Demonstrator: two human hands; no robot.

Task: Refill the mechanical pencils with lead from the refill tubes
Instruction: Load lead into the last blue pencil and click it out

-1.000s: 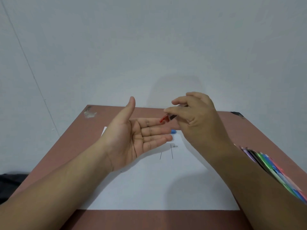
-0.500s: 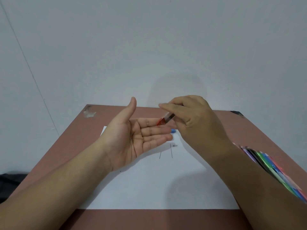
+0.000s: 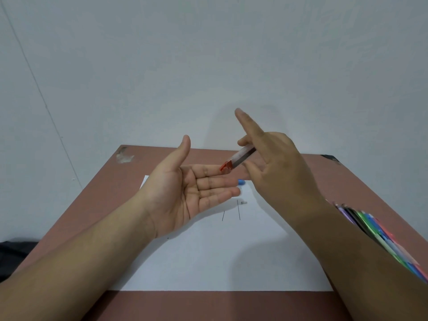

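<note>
My left hand (image 3: 194, 188) is held palm up with straight fingers above the white paper (image 3: 208, 258), holding nothing. My right hand (image 3: 275, 163) pinches a clear lead refill tube (image 3: 242, 156) with a red cap end (image 3: 226, 167), tilted so the red end points down over my left fingers. My right index finger is raised straight. Two thin leads (image 3: 238, 210) lie on the paper below the hands. A bundle of coloured mechanical pencils (image 3: 375, 235) lies at the right, partly hidden by my right forearm.
A small blue cap (image 3: 241, 181) and a tiny grey piece (image 3: 243, 202) lie on the paper near my left fingertips. The brown table (image 3: 97, 200) stands against a white wall (image 3: 208, 66). A dark cloth (image 3: 14, 253) shows at the far left.
My right hand has tilted the tube further so its red end now hangs over my left fingers, and its index finger has lifted straight up. My left hand has stayed in place.
</note>
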